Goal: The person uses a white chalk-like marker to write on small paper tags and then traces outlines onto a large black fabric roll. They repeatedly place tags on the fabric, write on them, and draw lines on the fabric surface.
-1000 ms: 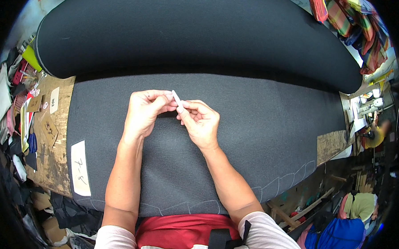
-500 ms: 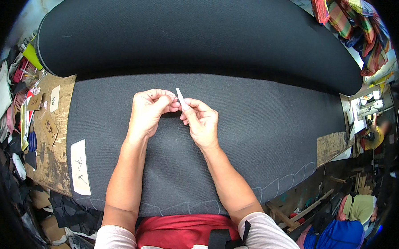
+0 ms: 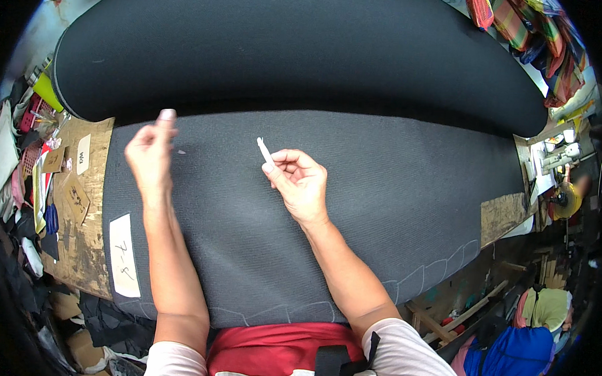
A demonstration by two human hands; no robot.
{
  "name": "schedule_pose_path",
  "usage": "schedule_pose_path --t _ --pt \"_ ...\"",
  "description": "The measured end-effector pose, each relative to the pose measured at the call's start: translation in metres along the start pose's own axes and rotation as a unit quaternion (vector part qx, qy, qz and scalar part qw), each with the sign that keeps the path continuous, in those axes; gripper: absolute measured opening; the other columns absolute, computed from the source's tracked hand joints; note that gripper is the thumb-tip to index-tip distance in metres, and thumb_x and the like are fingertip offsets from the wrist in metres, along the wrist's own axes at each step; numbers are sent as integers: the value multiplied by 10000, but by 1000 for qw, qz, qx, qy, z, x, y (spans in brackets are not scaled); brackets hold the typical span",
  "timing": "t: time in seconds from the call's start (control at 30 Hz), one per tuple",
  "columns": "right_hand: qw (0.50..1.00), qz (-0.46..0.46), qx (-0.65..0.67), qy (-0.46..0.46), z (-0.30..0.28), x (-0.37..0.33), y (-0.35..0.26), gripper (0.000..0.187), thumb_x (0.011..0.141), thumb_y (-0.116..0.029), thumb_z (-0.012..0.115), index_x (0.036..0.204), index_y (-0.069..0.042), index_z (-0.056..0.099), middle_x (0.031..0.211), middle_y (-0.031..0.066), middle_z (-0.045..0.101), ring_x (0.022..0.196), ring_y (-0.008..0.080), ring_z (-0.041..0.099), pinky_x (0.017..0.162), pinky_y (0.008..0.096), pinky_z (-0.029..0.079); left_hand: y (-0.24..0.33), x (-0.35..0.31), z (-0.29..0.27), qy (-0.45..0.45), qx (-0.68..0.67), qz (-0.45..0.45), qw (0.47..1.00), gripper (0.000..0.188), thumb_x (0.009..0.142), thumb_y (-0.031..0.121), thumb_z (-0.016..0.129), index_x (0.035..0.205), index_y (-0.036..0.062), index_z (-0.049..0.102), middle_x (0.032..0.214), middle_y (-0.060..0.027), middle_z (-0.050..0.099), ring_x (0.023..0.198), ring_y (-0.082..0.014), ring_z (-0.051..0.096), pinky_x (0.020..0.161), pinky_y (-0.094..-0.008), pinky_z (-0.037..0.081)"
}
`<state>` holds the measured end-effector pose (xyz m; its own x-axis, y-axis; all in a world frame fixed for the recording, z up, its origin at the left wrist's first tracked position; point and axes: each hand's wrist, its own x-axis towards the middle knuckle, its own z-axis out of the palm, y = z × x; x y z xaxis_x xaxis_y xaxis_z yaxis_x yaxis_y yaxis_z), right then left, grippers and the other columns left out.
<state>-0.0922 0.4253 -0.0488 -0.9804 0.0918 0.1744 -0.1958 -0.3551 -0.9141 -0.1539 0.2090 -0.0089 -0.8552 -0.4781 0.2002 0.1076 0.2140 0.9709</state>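
My right hand (image 3: 298,178) is closed around a slim white marking pencil (image 3: 265,149), its narrow tip pointing up and away over the dark grey cloth (image 3: 382,171). To the left, my left hand (image 3: 151,148) hovers above the same cloth, slightly blurred by motion. One of its digits stretches upward, and nothing shows in its grasp. A tiny pale scrap (image 3: 181,152) appears just right of it; whether it is falling or lying on the cloth is unclear. Thin pale drawn lines (image 3: 421,277) run along the cloth's near edge.
A large dark cloth roll (image 3: 300,47) spans the far side of the wooden table (image 3: 77,245). A white paper label (image 3: 125,255) lies on the cloth at left. Brown card pieces (image 3: 77,200) sit beyond it. A sewing machine (image 3: 561,158) and another person (image 3: 512,358) are at right.
My left hand has left the pencil and swung to the left. The pale scrap now shows beside it. My right hand keeps the pencil in nearly the same spot.
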Motion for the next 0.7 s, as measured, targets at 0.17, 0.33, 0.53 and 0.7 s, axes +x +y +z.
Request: schedule_pose_path --t 0.17,0.33,0.53,0.7 --pt "995 -87 -40 30 1 -2 4 131 786 27 707 886 26 623 876 33 586 745 74 601 655 183 527 16 -44 37 -324 -170 -57 929 393 738 80 762 1100 -14 641 903 -130 693 841 -160 670 823 -317 540" --pt "989 -118 -73 57 -2 -1 9 134 779 30 713 877 36 622 889 37 574 741 74 597 647 186 525 24 -58 49 -365 -213 -112 899 284 767 -28 696 1047 -38 651 903 -139 687 839 -161 666 784 -289 556" --pt "999 -52 -5 14 -5 0 9 179 804 68 666 965 18 609 972 71 602 819 112 619 766 229 542 16 -69 61 -352 -223 -82 905 274 775 -41 693 1043 -53 640 890 -113 669 832 -143 648 785 -274 558" --pt "994 -96 24 44 -5 2 -7 161 791 45 685 938 41 619 954 60 588 822 91 596 707 210 529 22 -72 60 -320 -209 -45 923 310 767 -34 708 1067 -51 629 909 -116 662 831 -147 641 779 -274 548"
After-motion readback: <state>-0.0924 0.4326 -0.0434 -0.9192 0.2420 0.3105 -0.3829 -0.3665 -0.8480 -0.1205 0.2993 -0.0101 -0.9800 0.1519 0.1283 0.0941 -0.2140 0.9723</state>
